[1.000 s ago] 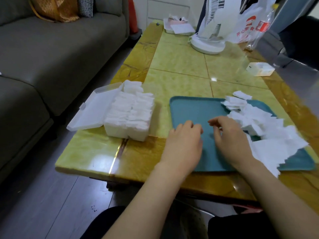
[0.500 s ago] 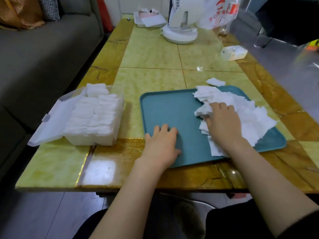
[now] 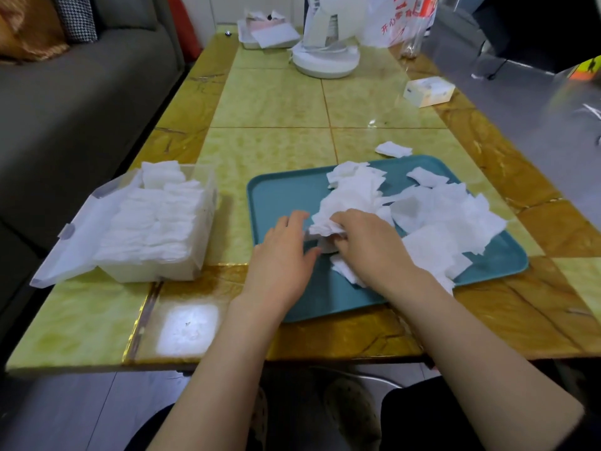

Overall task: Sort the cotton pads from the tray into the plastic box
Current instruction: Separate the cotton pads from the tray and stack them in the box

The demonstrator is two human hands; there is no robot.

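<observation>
A teal tray (image 3: 286, 193) lies on the table in front of me, its right half covered by a loose heap of white cotton pads (image 3: 435, 219). My right hand (image 3: 370, 245) curls its fingers round a bunch of these pads at the heap's near left edge. My left hand (image 3: 283, 252) rests beside it on the tray with its fingers nearly straight, the tips touching the same bunch. To the left stands the clear plastic box (image 3: 198, 255), lid open to the left, packed with rows of pads (image 3: 153, 219). One stray pad (image 3: 393, 149) lies on the table behind the tray.
A white fan base (image 3: 325, 61), a small white tray with papers (image 3: 266, 35), a plastic bag and a bottle stand at the table's far end. A small white carton (image 3: 428, 91) sits at the right. A grey sofa (image 3: 81, 92) runs along the left.
My right hand has pulled a bunch of pads leftward out of the heap and closed on it. My left hand has slid right to meet it. The view has shifted.
</observation>
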